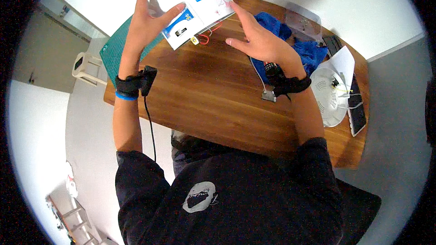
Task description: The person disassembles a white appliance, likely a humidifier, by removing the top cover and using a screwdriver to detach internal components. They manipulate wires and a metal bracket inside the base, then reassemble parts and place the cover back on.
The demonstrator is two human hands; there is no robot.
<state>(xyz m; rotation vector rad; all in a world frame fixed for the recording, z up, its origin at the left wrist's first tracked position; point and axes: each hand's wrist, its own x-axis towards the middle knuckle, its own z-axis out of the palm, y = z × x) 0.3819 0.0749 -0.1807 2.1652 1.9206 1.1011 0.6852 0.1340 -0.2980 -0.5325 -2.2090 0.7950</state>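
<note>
A white rice cooker body with a pink flower print and blue-edged labels stands tilted at the table's far edge, its top cut off by the picture. My left hand holds its left side, thumb across the front panel. Against its right edge rests the fingertip of my right hand, whose fingers are stretched and whose thumb stands free. Red wires and a small pale connector hang from the lower edge. The body hides what lies behind it.
A green cutting mat lies on the wooden table at left. To the right are a blue cloth, a clear plastic box, a white round base with wires and a dark keyboard. A cream stool stands beyond.
</note>
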